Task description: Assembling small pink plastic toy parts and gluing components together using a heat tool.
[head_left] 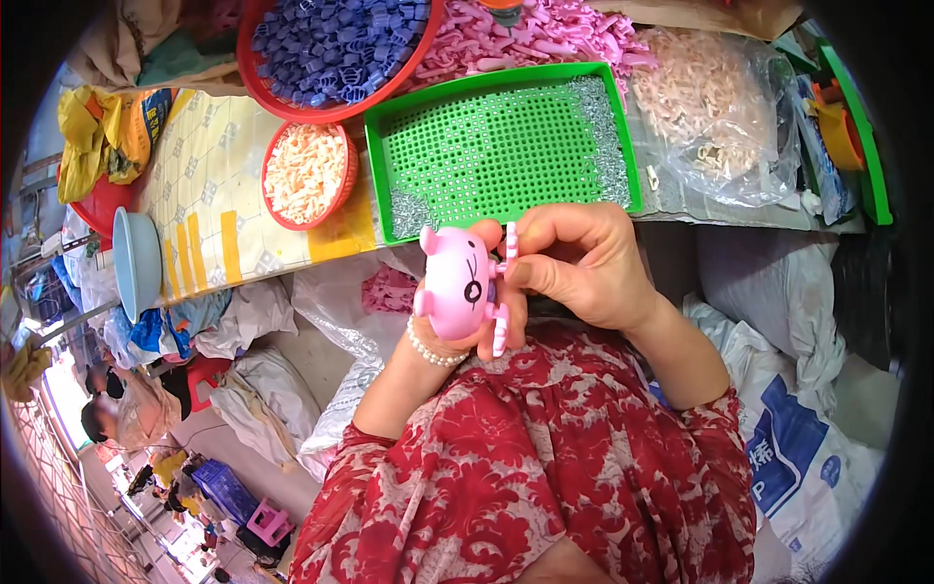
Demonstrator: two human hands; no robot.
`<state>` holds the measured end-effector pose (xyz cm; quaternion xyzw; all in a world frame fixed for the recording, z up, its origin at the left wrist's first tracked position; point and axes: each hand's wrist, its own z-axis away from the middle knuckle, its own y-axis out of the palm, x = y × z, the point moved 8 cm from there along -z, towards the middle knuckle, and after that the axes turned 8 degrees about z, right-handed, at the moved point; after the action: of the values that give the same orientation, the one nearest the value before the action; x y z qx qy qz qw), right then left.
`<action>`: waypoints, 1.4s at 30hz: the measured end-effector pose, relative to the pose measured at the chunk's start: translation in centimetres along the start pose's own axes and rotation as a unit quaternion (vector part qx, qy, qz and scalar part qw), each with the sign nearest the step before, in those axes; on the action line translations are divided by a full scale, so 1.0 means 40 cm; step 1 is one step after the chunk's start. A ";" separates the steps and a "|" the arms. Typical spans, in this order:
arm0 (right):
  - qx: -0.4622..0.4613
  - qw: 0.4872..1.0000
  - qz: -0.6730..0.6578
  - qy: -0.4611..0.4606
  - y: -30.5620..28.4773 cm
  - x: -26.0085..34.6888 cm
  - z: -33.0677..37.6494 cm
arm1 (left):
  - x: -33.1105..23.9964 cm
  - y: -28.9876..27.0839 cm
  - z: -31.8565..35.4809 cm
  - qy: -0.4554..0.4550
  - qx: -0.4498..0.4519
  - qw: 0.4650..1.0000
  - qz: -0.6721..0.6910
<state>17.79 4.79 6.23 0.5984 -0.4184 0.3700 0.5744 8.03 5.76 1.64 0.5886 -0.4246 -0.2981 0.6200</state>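
In front of my chest I hold a pink plastic animal-shaped toy [453, 290] with rounded ears and black face lines. It lies sideways across my left hand [517, 316], whose fingers wrap it from behind and are partly hidden. Two small ridged pink pieces stick out from its right side, an upper ridged piece [512, 241] and a lower ridged piece [501, 333]. Thumb and forefinger of my right hand [593, 268] pinch the upper one where it meets the toy. A beaded bracelet [428, 347] circles my left wrist.
Just beyond my hands, a green perforated tray [486, 156] holds small metal pieces. Around it are a small red basket [347, 185] of pale parts, a red basin [255, 83] of blue parts, heaped pink parts [545, 34] and a plastic bag [725, 117] of pale pieces. Sacks [778, 282] lie right.
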 end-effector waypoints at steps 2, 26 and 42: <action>-0.012 0.999 0.040 -0.023 -0.005 0.004 0.006 | -0.002 -0.010 0.005 -0.003 0.013 1.000 -0.008; -0.060 0.965 0.253 -0.032 -0.068 0.007 0.000 | 0.000 0.026 -0.022 -0.004 -0.133 0.945 -0.299; -0.134 0.939 0.294 -0.118 -0.086 0.045 0.042 | -0.024 0.068 -0.011 0.108 -0.175 0.892 -0.402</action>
<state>21.59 2.93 6.46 0.4054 -0.6861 0.3898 0.4615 7.64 7.15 4.19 0.6195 -0.0226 -0.5260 0.5823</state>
